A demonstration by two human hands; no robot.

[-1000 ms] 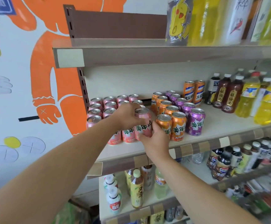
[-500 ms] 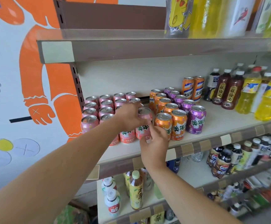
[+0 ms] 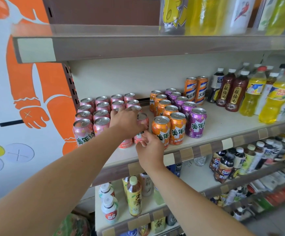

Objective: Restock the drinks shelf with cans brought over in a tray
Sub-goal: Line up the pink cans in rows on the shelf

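Head view, drinks shelf. Left hand (image 3: pixel 126 123) reaches in from the lower left and curls its fingers round the upper side of one pink can (image 3: pixel 142 118), which stands upright near the front edge of the shelf (image 3: pixel 223 121). Right hand (image 3: pixel 149 149) comes up from below and pinches the lower part of the same pink can between thumb and fingertips. Both hands are thus closed on it, and neither holds anything else. The can stands at the front of the right-most column of the pink cans (image 3: pixel 90 114), a block of upright cans four columns wide at the shelf's left end. Another of them stands just left of it, mostly hidden by the left wrist. Just right of the held can stand the orange cans (image 3: pixel 167 116), then the purple cans (image 3: pixel 187 106), all upright. Behind these, against the back wall, are two tall cans (image 3: pixel 196 90); further right are bottles (image 3: pixel 231 92) of dark and yellow drink. An upper shelf (image 3: pixel 138 46) carries large bottles, and a lower shelf (image 3: pixel 197 181) holds more bottles. An orange mural (image 3: pixel 36 86) covers the wall at left.
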